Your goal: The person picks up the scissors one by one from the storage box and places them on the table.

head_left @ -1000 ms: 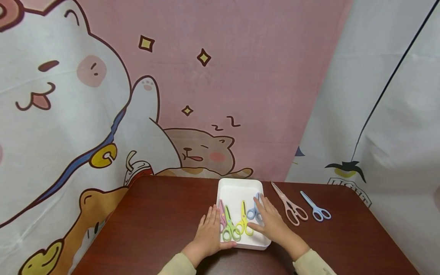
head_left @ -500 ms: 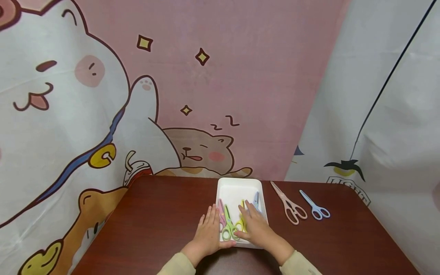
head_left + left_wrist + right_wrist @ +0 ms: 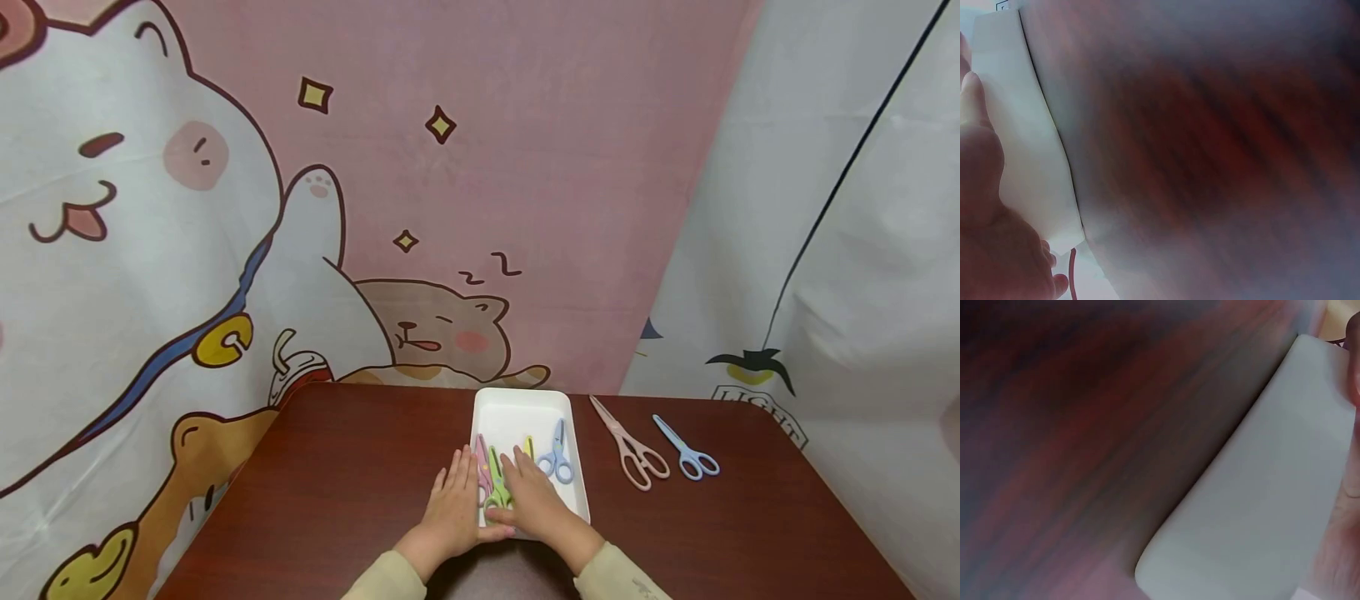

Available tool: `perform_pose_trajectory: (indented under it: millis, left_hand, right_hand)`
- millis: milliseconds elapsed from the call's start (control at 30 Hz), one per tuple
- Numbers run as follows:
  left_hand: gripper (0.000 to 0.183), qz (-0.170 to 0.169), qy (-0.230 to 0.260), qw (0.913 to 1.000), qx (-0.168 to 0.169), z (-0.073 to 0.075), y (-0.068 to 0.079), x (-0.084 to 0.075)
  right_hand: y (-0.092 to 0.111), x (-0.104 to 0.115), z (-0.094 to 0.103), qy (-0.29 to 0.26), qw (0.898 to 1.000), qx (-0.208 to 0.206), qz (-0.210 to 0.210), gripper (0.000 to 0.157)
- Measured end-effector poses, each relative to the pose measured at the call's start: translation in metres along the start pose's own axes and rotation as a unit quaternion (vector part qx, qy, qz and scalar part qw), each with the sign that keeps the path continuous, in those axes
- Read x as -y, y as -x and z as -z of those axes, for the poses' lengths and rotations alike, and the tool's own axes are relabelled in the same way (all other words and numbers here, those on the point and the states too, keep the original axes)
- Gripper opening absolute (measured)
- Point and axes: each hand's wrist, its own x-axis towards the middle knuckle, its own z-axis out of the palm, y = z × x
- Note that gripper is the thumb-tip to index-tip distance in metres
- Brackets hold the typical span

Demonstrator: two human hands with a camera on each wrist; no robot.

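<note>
A white tray (image 3: pixel 517 410) holds pink scissors (image 3: pixel 482 457), green scissors (image 3: pixel 494 479), yellow scissors (image 3: pixel 528 446) and blue scissors (image 3: pixel 557 463). My left hand (image 3: pixel 450 508) lies along the tray's left side with straight fingers, its thumb by the front rim. Over the tray's front part is my right hand (image 3: pixel 534 500), fingers extended, close to the green scissors. It hides most of the yellow pair; whether it touches any scissors I cannot tell. Both wrist views show the tray's outer wall (image 3: pixel 1029 144) beside a hand.
On the brown table (image 3: pixel 360 467), right of the tray, lie large pale pink scissors (image 3: pixel 626 442) and another light blue pair (image 3: pixel 687 450). A cartoon-printed cloth (image 3: pixel 585 208) hangs behind the table's back edge.
My right hand has moved left across the tray, from the blue scissors past the yellow ones to beside the green pair. The blue scissors are uncovered now. My left hand stays put.
</note>
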Motion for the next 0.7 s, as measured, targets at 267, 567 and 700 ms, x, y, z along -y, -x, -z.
perform_pose_trajectory:
  millis: [267, 567, 700]
  left_hand:
    - [0.129, 0.006, -0.007, 1.0000, -0.004, -0.006, -0.002, 0.002]
    - [0.129, 0.004, -0.007, 1.0000, -0.006, -0.005, -0.001, 0.002]
    - [0.129, 0.003, -0.012, 0.9999, -0.008, -0.006, -0.002, 0.002]
  right_hand:
    - [-0.002, 0.003, 0.001, -0.005, 1.000, 0.017, -0.010, 0.089]
    - [-0.003, -0.005, 0.004, 0.023, 1.000, 0.013, -0.011, 0.077]
    - [-0.002, -0.008, 0.004, 0.043, 0.999, 0.008, -0.023, 0.071]
